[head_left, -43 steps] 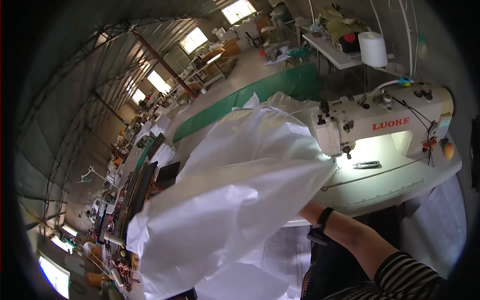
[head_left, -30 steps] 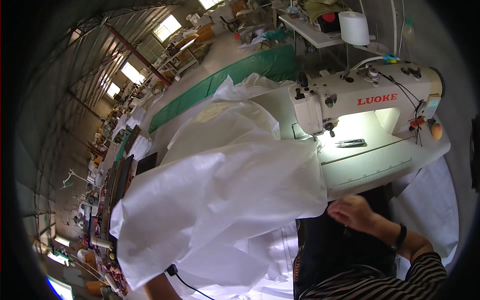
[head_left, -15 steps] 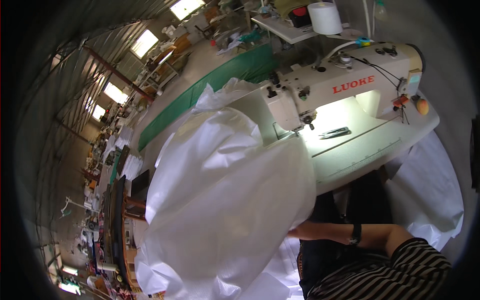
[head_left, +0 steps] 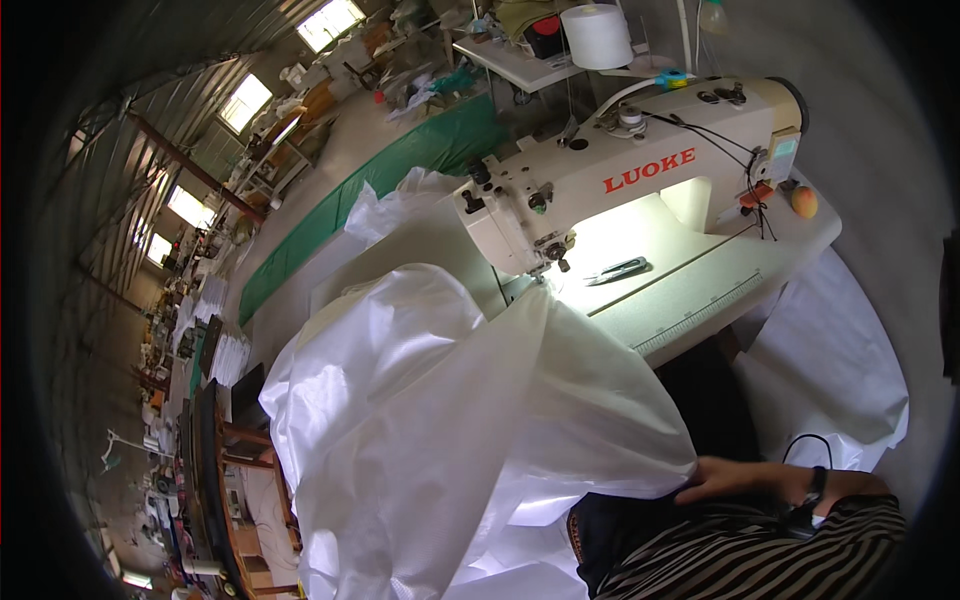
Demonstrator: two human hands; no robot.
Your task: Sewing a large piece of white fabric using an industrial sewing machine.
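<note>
A big white plastic sheet (head_left: 420, 400), thin and crumpled, spreads over the left part of the sewing machine (head_left: 640, 180) table and hangs down toward my lap. One edge runs up to the machine's needle area (head_left: 540, 275). My right hand (head_left: 728, 480), with a dark watch on the wrist, is closed on the sheet's right-hand edge, low beside my body; the fingertips are partly hidden. My left hand is not visible. On the lit machine bed lie small thread snips (head_left: 618, 270), apart from the sheet.
A white thread cone (head_left: 597, 38) stands behind the machine. A round yellow-orange fruit (head_left: 803, 202) sits at the table's right end. More white sheeting (head_left: 830, 350) hangs at the right. Beyond, a green cloth strip (head_left: 370, 200) lies on the floor; a wooden frame (head_left: 245, 490) stands at left.
My right hand has moved right, drawing the sheet's edge with it. The sheet's bulge near the needle has dropped and stretched rightward. The whole view has shifted, so the machine appears farther left.
</note>
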